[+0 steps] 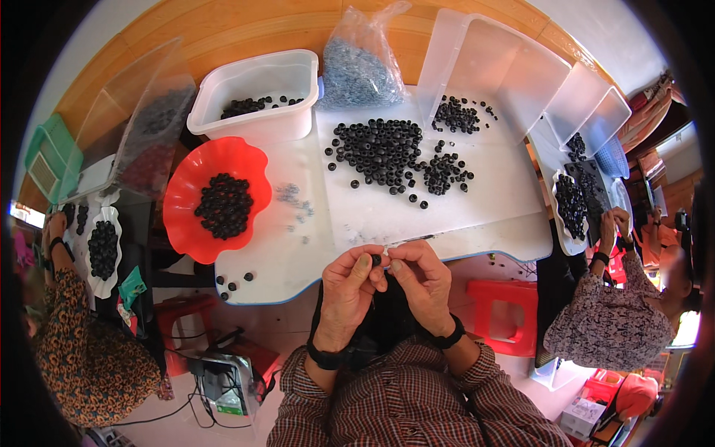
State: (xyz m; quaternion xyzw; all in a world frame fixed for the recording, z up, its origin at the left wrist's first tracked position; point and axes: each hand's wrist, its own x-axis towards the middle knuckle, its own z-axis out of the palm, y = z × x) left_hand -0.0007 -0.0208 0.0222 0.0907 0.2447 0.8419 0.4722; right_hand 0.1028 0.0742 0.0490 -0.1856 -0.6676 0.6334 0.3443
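Both hands meet just off the front edge of the white table point(290, 261). Between thumb and fingers, my left hand point(346, 287) pinches a small black round part point(376, 260). My right hand point(423, 281) is closed in a pinch right beside it, fingertips nearly touching the left ones; a tiny pale bit shows there, too small to name. Farther back on the table lies a loose pile of black round parts point(380, 149), with a smaller cluster point(447, 173) to its right. A red scalloped bowl point(179, 197) on the left holds more of them.
A white tub point(298, 123), a clear bag of small bluish-grey pieces point(361, 74) and a clear plastic bin point(499, 67) line the back. Several loose parts point(232, 286) lie at the front left corner. A red stool point(506, 313) stands right. People work at tables either side.
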